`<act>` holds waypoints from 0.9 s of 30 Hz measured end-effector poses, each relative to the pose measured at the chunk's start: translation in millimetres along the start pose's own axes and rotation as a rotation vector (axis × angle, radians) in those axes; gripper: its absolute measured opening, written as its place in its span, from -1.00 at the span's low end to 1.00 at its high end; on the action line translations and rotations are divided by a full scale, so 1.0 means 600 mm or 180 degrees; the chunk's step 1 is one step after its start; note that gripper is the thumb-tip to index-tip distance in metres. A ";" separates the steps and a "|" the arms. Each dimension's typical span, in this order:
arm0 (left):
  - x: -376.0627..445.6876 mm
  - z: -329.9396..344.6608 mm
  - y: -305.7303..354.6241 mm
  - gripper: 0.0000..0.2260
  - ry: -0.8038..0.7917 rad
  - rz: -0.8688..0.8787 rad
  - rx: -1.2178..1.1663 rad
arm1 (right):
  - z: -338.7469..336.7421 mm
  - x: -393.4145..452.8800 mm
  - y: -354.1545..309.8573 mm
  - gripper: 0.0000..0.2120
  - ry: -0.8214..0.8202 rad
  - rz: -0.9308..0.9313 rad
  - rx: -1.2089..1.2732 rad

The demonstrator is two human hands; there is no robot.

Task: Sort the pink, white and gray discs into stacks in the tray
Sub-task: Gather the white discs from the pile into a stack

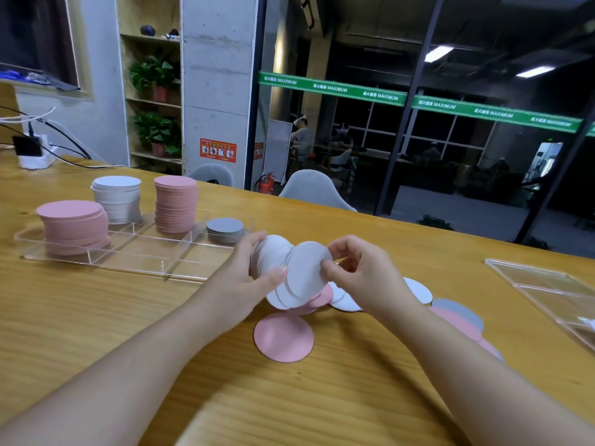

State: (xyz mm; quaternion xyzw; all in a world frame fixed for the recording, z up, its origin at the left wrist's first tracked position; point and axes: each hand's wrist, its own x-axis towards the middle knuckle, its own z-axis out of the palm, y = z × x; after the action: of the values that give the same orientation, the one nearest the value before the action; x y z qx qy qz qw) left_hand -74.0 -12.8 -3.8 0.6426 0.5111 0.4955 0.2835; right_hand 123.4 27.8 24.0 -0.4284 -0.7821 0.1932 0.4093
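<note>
Head view shows us holding a fanned bunch of white discs (291,278) above the wooden table (96,317), between our two hands. Our left hand (248,272) grips the bunch from its left side, thumb curled over the near faces and fingers wrapped behind the far edge. Our right hand (357,268) pinches the front white disc (307,268) at its right rim, thumb and fingertips closed on the edge. The held discs stand nearly on edge, their flat faces turned toward us and a little rightward, the fan spreading down toward the table.

Under and beside the hands lie loose discs flat on the table: a single pink disc (283,338) nearest us, more white ones (418,291) to the right, and pink and gray ones (460,313) partly hidden behind our right forearm.

To the left sits the clear divided tray (135,255), well apart from the held bunch. In it stand a low pink stack (75,226) at the near left, a white stack (117,199) behind it, a taller pink stack (175,204) in the middle, and a short gray stack (224,230) at the right end, close to our left fingers. All stacks stand upright with faces level.

A second clear tray (547,288) lies at the table's right edge
</note>
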 end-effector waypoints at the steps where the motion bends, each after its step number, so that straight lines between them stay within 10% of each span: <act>1: -0.002 0.000 0.002 -0.40 -0.0085 0.0000 0.0043 | -0.003 -0.009 0.000 -0.92 -0.0041 0.0055 -0.0057; 8: -0.027 0.022 0.028 -0.48 -0.0685 0.0157 0.0352 | -0.034 -0.076 0.007 -0.91 -0.0328 0.0246 -0.0035; 15: -0.029 0.046 0.023 -0.38 -0.1055 0.0041 0.0415 | -0.013 -0.097 0.014 -0.38 -0.1066 0.0356 -0.0263; 27: -0.044 0.060 0.037 -0.45 -0.1033 -0.0182 0.0101 | -0.016 -0.097 0.020 -0.36 -0.1216 0.0077 -0.0128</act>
State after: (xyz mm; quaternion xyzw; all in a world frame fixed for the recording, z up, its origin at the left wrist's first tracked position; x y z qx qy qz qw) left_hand -31.9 -39.6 -6.5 0.7037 0.4844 0.3688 0.3661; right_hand 155.0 -13.9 -5.7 -0.4014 -0.8440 0.2603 0.2424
